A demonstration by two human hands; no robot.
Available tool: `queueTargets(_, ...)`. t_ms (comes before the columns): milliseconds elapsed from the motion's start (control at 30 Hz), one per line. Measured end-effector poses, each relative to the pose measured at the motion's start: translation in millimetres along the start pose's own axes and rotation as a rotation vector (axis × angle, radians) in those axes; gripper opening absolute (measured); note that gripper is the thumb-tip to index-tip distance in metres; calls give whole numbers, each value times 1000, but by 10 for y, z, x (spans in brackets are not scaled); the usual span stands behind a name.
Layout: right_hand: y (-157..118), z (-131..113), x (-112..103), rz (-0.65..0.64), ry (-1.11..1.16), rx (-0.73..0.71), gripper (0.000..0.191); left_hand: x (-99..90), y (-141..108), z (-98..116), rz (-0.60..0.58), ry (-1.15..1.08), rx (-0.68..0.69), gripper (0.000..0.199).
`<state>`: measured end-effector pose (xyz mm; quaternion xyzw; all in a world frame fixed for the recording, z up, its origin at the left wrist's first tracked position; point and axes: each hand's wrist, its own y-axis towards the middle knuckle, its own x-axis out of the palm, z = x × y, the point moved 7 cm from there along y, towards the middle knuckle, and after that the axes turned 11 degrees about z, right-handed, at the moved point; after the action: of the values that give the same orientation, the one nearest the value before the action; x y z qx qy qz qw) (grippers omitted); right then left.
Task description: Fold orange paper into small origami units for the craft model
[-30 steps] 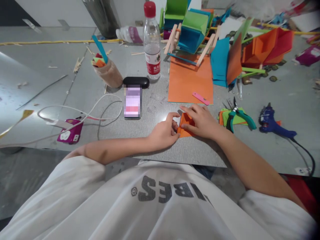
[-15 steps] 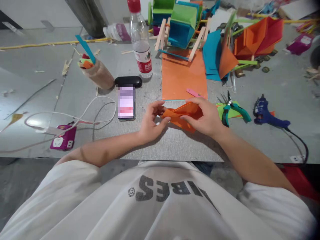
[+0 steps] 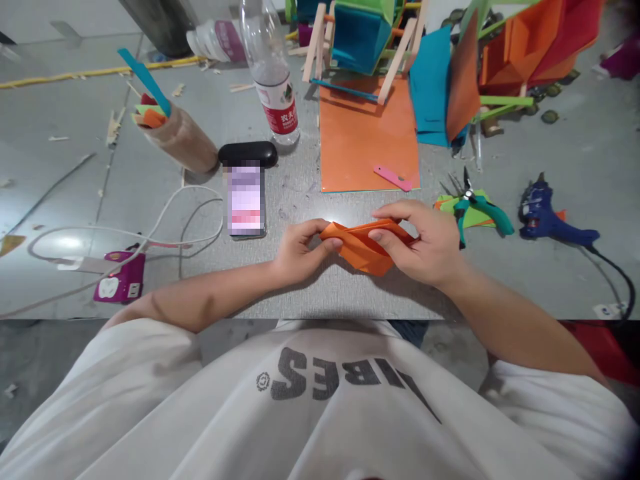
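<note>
A folded piece of orange paper (image 3: 367,253) is held between my two hands just above the near part of the table. My left hand (image 3: 303,252) pinches its left corner, thumb on the near side and fingers behind. My right hand (image 3: 427,241) grips the right end, with the thumb on the near fold and the index finger along the far edge. Beyond the hands lies a flat stack of orange sheets (image 3: 367,143), with a small pink knife (image 3: 393,178) on its near right corner.
Green-handled pliers (image 3: 483,207) and a blue glue gun (image 3: 555,217) lie on the right. On the left are a phone (image 3: 246,200), a black case (image 3: 249,155), a bottle (image 3: 280,107), a paper-filled cup (image 3: 185,140) and a purple charger (image 3: 120,275). Paper-and-stick models (image 3: 360,40) stand behind.
The orange paper has turned so that more of its near face shows, and its right end has opened a little. My right hand has shifted slightly right; the camera view has moved closer.
</note>
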<state>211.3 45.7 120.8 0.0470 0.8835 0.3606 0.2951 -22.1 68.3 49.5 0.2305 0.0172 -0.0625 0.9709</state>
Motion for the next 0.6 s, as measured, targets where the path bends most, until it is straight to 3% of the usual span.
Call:
queueTargets(100,43,-116,-6,-18,85,-53,15,6,15,87,1,-25,74,19)
queueTargets(300,95,-302,-80,29,172,-67,17,-29,36,280,62,-35,171,26)
queueTargets(600,66,-453,-72,49,268,-63,24,-40,36,459,31,-58,-14,35)
